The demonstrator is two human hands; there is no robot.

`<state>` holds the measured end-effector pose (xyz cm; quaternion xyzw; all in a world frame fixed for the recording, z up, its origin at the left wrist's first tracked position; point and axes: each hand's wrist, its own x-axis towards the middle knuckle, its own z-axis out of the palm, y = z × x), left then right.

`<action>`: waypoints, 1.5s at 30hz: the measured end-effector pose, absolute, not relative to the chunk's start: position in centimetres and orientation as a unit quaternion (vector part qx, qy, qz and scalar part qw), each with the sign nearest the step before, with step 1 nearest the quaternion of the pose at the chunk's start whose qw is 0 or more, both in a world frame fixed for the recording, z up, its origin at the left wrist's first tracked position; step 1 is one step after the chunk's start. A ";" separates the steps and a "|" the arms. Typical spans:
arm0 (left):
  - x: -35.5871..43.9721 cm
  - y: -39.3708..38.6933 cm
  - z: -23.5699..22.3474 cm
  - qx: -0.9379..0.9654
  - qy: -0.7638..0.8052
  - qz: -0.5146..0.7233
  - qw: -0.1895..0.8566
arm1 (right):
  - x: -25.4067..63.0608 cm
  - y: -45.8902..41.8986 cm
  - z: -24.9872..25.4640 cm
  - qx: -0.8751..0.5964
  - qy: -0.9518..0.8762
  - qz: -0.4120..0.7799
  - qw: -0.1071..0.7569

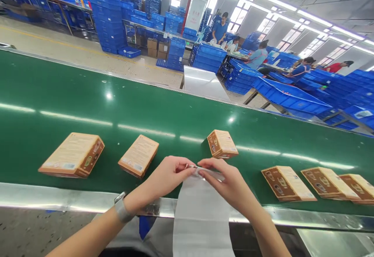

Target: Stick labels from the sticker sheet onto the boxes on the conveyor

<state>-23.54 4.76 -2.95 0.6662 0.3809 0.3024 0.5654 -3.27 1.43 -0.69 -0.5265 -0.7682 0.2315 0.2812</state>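
Observation:
My left hand and my right hand meet above the near side of a green conveyor belt. Thumbs and fingers of both pinch the upper end of a long white strip, which hangs over the belt's metal edge toward my body. Its top is folded or curled and shiny between the fingertips; whether it is paper or film I cannot tell. Just beyond my right hand lies a small brown and cream box. Another printed box rests to the left of my left hand.
A larger-looking box lies farther left on the belt, and several more boxes line the right. Beyond the belt are a metal table, stacked blue crates and several people at benches, including a person in blue.

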 end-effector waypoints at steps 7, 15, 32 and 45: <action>-25.8 1.9 -2.5 0.548 0.424 0.309 0.652 | -4.4 0.8 1.3 -0.474 -0.813 0.279 0.193; -26.8 1.0 -2.3 0.500 0.434 0.348 0.664 | -7.3 0.2 1.0 -0.372 -0.879 0.041 0.295; -29.1 -1.3 -3.1 0.614 0.467 0.307 0.558 | -6.1 2.1 -3.5 -0.611 -0.563 0.353 0.430; -27.2 -0.8 -5.1 0.862 0.319 0.270 0.288 | -7.4 4.7 -5.2 -0.613 -0.432 0.458 0.477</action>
